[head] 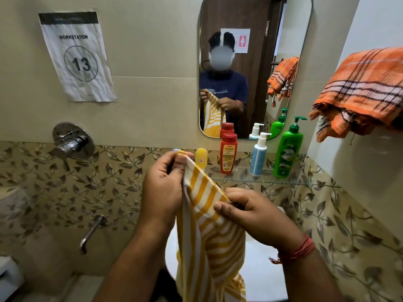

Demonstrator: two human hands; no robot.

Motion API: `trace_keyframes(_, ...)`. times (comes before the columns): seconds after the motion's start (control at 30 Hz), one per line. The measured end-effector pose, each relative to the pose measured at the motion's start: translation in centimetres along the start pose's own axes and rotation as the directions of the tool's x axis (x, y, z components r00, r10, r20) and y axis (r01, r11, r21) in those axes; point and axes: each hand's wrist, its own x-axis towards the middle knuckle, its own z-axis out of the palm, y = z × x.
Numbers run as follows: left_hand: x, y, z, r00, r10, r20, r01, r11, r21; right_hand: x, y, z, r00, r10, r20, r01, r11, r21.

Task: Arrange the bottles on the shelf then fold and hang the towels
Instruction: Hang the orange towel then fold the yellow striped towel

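Note:
A yellow and white striped towel point(213, 240) hangs down in front of me over the white sink point(263, 277). My left hand point(163, 182) pinches its upper corner, and my right hand point(253, 216) grips the top edge lower and to the right. On the glass shelf point(244, 177) stand a yellow bottle point(201, 157), partly hidden behind the towel, a red bottle point(228, 153), a white and blue pump bottle point(259, 154) and a green pump bottle point(288, 149). An orange checked towel point(357, 90) hangs folded at the upper right.
A mirror point(250, 51) above the shelf reflects a person with the striped towel. A chrome mixer valve point(73, 140) and a spout point(91, 232) stick out of the tiled wall on the left. A paper sign point(76, 55) reads workstation 13.

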Motion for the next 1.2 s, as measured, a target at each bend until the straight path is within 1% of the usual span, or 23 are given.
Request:
trace_keyframes(0.03, 0.4, -0.1, -0.2, 0.999, 0.004, -0.049, -0.004, 1.0, -0.003, -0.2, 0.3, -0.2, 0.999, 0.005, 0.044, -0.004, 0.999, -0.032)
trace_keyframes(0.1, 1.2, -0.1, -0.8, 0.992, 0.016, -0.128, -0.018, 1.0, -0.014, -0.5, 0.5, -0.3, 0.998, -0.007, 0.064, 0.011, 0.998, -0.066)
trace_keyframes(0.2, 2.0, 0.3, -1.5, 0.982, 0.035, -0.187, -0.041, 0.999, -0.03, -1.0, 0.3, -0.3, 0.997, -0.074, -0.019, 0.075, 0.996, 0.047)
trace_keyframes(0.27, 2.5, 0.3, -1.8, 0.975, 0.042, -0.218, -0.046, 0.999, -0.013, -1.1, 0.1, -0.3, 0.995, -0.085, -0.054, 0.092, 0.984, 0.153)
trace_keyframes(0.3, 2.7, 0.2, -2.0, 0.97, 0.042, -0.241, -0.043, 0.999, 0.002, -1.1, 0.1, -0.3, 0.997, -0.073, -0.031, 0.078, 0.979, 0.19)
trace_keyframes(0.4, 3.7, -0.1, -2.8, 0.945, 0.039, -0.324, -0.038, 0.999, 0.009, -1.2, 0.4, -0.2, 0.989, -0.035, 0.141, 0.003, 0.975, 0.22)
trace_keyframes(0.47, 4.1, 0.0, -3.5, 0.925, 0.044, -0.378, -0.044, 0.999, 0.01, -1.5, 0.9, -0.4, 0.982, -0.02, 0.19, -0.026, 0.972, 0.234)
trace_keyframes(0.57, 4.4, 0.2, -4.4, 0.889, 0.043, -0.455, -0.05, 0.999, -0.004, -1.8, 1.8, -1.2, 0.982, 0.005, 0.189, -0.042, 0.981, 0.189)
trace_keyframes(0.7, 4.3, 0.2, -4.7, 0.856, 0.049, -0.515, -0.058, 0.998, -0.001, -1.9, 2.2, -2.5, 0.969, 0.093, 0.229, -0.105, 0.994, 0.042)
trace_keyframes(0.73, 4.3, 0.1, -4.7, 0.856, 0.047, -0.516, -0.053, 0.999, 0.002, -2.0, 2.4, -2.7, 0.973, 0.108, 0.204, -0.113, 0.994, 0.012)
trace_keyframes(0.77, 4.3, 0.0, -4.8, 0.855, 0.042, -0.517, -0.046, 0.999, 0.006, -2.1, 2.5, -2.7, 0.984, 0.109, 0.144, -0.11, 0.994, -0.006)
trace_keyframes(0.8, 4.3, 0.0, -4.8, 0.853, 0.039, -0.52, -0.039, 0.999, 0.012, -2.2, 2.6, -2.6, 0.993, 0.105, 0.052, -0.105, 0.994, 0.002)
trace_keyframes(0.83, 4.3, 0.0, -4.8, 0.854, 0.041, -0.519, -0.035, 0.999, 0.021, -2.3, 2.5, -2.2, 0.992, 0.114, -0.052, -0.111, 0.992, 0.058)
trace_keyframes(0.87, 4.4, 0.0, -4.9, 0.858, 0.054, -0.511, -0.039, 0.998, 0.04, -2.4, 2.5, -1.7, 0.977, 0.149, -0.151, -0.124, 0.979, 0.164)
trace_keyframes(0.9, 4.4, 0.1, -4.8, 0.87, 0.08, -0.487, -0.051, 0.996, 0.073, -2.3, 2.3, -1.1, 0.954, 0.194, -0.228, -0.126, 0.952, 0.28)
trace_keyframes(0.93, 4.1, 0.3, -4.5, 0.888, 0.106, -0.447, -0.061, 0.992, 0.113, -2.1, 2.1, -0.5, 0.93, 0.231, -0.284, -0.12, 0.926, 0.358)
trace_keyframes(0.97, 3.7, 0.5, -4.2, 0.911, 0.124, -0.393, -0.067, 0.985, 0.157, -1.8, 1.8, 0.0, 0.915, 0.244, -0.32, -0.114, 0.92, 0.374)
trace_keyframes(1.0, 3.1, 0.6, -3.7, 0.934, 0.143, -0.326, -0.078, 0.976, 0.205, -1.5, 1.5, 0.4, 0.914, 0.224, -0.337, -0.11, 0.939, 0.325)
trace_keyframes(1.07, 1.7, 0.7, -2.7, 0.97, 0.184, -0.162, -0.132, 0.949, 0.285, -0.9, 0.6, 0.8, 0.94, 0.097, -0.327, -0.059, 0.991, 0.122)
trace_keyframes(1.1, 1.0, 0.7, -2.2, 0.98, 0.191, -0.048, -0.168, 0.938, 0.303, -0.7, 0.2, 0.9, 0.95, 0.032, -0.312, -0.027, 0.999, 0.022)
trace_keyframes(1.13, 0.4, 0.7, -1.9, 0.98, 0.178, 0.09, -0.197, 0.935, 0.296, -0.6, -0.4, 0.9, 0.957, -0.011, -0.289, -0.003, 0.999, -0.05)
trace_keyframes(1.17, 0.0, 0.7, -1.6, 0.958, 0.151, 0.243, -0.216, 0.939, 0.269, -0.4, -0.9, 0.9, 0.966, -0.038, -0.254, 0.013, 0.995, -0.1)
trace_keyframes(1.2, -0.2, 0.5, -1.4, 0.912, 0.114, 0.394, -0.225, 0.942, 0.248, -0.3, -1.2, 0.8, 0.976, -0.058, -0.209, 0.029, 0.99, -0.142)
